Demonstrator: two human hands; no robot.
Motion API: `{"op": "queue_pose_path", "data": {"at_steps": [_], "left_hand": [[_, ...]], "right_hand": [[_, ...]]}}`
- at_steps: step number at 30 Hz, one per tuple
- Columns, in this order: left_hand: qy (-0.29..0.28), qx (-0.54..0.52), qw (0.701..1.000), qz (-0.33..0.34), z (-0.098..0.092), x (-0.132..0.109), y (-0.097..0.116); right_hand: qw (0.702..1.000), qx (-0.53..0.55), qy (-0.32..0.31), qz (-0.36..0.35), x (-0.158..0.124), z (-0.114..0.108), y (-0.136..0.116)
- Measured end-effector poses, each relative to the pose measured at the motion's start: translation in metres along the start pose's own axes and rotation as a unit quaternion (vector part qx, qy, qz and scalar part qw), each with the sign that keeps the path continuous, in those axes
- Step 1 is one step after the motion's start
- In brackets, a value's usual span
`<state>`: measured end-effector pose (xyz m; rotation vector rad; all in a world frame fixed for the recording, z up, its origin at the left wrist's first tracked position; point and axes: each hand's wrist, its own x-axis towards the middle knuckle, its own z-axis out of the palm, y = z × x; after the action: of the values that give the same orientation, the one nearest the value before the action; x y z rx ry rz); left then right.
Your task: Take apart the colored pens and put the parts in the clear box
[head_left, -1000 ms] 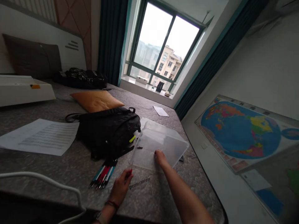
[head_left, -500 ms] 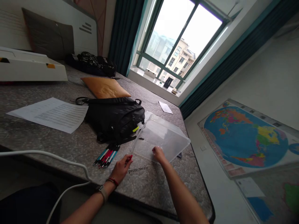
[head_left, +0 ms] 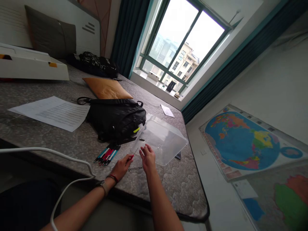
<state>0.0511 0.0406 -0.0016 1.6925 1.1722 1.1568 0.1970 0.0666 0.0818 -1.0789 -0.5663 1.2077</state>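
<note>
Screwdriver above "protector" mattress lettering

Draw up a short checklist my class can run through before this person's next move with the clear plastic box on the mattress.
1. Left hand holding the red-handled tool: ok, though its tip is hard to make out.
2. Right hand free: ok, it holds nothing.
3. Clear plastic box resting on the mattress: ok.
4. Bundle of pens beside the left hand, not under it: ok.
5. Dark item at the box's far corner: cannot tell what it is.
6. White cable away from the left forearm: not ok, it passes right by it.
</note>
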Motion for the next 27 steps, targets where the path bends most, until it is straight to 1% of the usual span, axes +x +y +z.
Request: {"op": "queue_pose_path", "data": {"at_steps": [3,6,12,15,18,22,27], "left_hand": [[-0.009,-0.011,1.0,-0.004,0.0,0.0,0.0],[-0.009,-0.013,1.0,-0.01,0.001,0.0,-0.001],[-0.009,-0.016,1.0,-0.014,0.002,0.001,-0.004],[-0.008,-0.012,1.0,-0.018,0.002,0.001,-0.005],[-0.007,-0.009,1.0,-0.016,0.001,0.001,-0.006],[-0.007,-0.007,1.0,-0.015,0.001,0.001,-0.005],[-0.003,-0.012,1.0,-0.017,0.001,0.001,-0.003]], "right_hand": [[1.0,-0.005,-0.021,-0.011,0.0,0.024,0.003],[0.998,-0.04,-0.026,-0.031,0.0,0.034,0.005],[0.992,-0.09,-0.015,-0.083,0.002,0.031,0.008],[0.986,-0.125,-0.023,-0.103,0.003,0.029,0.011],[0.983,-0.14,-0.031,-0.113,0.002,0.028,0.012],[0.983,-0.137,-0.016,-0.119,0.002,0.028,0.01],[0.981,-0.153,-0.016,-0.123,0.001,0.027,0.009]]}}
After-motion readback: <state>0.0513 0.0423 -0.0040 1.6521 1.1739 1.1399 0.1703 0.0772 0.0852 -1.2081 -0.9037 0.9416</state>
